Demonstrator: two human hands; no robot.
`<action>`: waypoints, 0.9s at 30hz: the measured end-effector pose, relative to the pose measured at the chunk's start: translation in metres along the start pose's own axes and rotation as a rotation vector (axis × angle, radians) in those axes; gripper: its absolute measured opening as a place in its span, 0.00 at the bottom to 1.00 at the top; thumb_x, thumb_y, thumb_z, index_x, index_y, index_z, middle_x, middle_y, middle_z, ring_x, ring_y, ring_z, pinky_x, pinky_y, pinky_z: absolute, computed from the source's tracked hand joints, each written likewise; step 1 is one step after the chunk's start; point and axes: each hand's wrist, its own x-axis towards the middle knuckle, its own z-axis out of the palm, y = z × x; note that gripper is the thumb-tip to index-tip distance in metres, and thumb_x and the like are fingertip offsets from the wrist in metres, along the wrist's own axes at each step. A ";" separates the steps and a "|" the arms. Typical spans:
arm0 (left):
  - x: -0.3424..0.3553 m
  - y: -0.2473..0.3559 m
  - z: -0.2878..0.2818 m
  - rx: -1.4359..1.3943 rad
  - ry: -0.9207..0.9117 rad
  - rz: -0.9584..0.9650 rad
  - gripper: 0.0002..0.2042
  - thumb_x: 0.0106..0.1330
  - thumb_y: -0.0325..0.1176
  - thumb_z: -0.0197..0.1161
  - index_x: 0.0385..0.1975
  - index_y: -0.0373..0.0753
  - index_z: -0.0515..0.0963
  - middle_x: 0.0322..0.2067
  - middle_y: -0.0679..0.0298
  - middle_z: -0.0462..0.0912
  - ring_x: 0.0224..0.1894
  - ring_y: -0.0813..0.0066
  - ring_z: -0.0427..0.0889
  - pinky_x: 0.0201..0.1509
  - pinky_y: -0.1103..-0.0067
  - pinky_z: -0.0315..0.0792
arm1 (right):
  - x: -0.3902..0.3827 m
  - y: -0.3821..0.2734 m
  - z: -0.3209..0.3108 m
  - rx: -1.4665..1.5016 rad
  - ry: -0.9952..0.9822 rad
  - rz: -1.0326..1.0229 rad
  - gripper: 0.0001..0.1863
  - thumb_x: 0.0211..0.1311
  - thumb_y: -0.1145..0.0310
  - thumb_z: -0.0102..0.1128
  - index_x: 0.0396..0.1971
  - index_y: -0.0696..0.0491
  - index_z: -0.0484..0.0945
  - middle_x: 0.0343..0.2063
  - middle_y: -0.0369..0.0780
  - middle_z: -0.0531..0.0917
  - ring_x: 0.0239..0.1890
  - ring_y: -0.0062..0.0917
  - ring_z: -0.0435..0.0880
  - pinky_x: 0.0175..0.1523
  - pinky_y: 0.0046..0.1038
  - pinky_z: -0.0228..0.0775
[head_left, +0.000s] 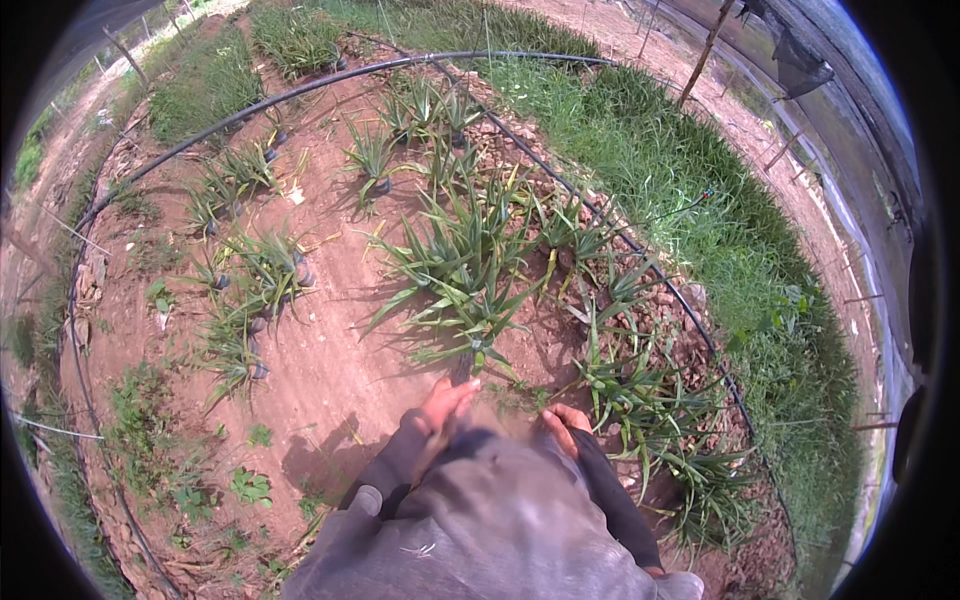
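Note:
In the lower middle, my left hand [447,400] is closed at a dark, narrow item [463,366] just below an aloe-like plant [478,330] with long spiky leaves; I cannot make out what the item is. My right hand [566,425] has its fingers curled, low beside the spiky plants [625,390] on the right; what they hold, if anything, is hidden. My grey clothing [465,520] fills the bottom centre and covers part of both hands' surroundings.
Potted spiky plants [250,265] line the left of the reddish soil [320,330]; more [420,115] stand ahead. Black hoses [650,262] edge the bed. Tall grass [760,270], wooden posts [700,55] and dark netting [800,60] are on the right.

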 end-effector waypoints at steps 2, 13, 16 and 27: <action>-0.018 0.030 0.030 -0.018 -0.131 -0.014 0.07 0.64 0.35 0.61 0.34 0.40 0.72 0.18 0.75 0.66 0.16 0.87 0.63 0.18 0.86 0.58 | -0.007 -0.089 -0.004 0.219 0.059 -0.125 0.17 0.63 0.59 0.56 0.44 0.56 0.78 0.42 0.47 0.81 0.47 0.34 0.79 0.52 0.31 0.68; -0.006 0.007 0.074 0.305 -0.368 -0.086 0.14 0.63 0.41 0.62 0.21 0.41 0.69 0.15 0.72 0.68 0.16 0.83 0.65 0.20 0.84 0.58 | -0.016 -0.101 0.019 0.760 0.209 -0.104 0.08 0.64 0.67 0.57 0.34 0.57 0.75 0.26 0.35 0.79 0.31 0.15 0.75 0.38 0.21 0.67; 0.001 0.004 0.077 0.329 -0.384 -0.157 0.16 0.62 0.43 0.62 0.19 0.41 0.69 0.15 0.71 0.69 0.16 0.83 0.65 0.20 0.83 0.58 | -0.023 -0.096 0.017 0.810 0.197 -0.027 0.10 0.66 0.65 0.55 0.37 0.57 0.74 0.28 0.37 0.80 0.34 0.16 0.75 0.41 0.22 0.67; 0.061 0.012 0.168 0.381 -0.263 -0.077 0.11 0.61 0.35 0.61 0.20 0.41 0.70 0.16 0.72 0.70 0.16 0.84 0.65 0.19 0.83 0.58 | 0.009 -0.033 -0.064 0.824 0.093 -0.081 0.18 0.63 0.62 0.59 0.49 0.56 0.70 0.40 0.41 0.79 0.43 0.21 0.77 0.48 0.26 0.68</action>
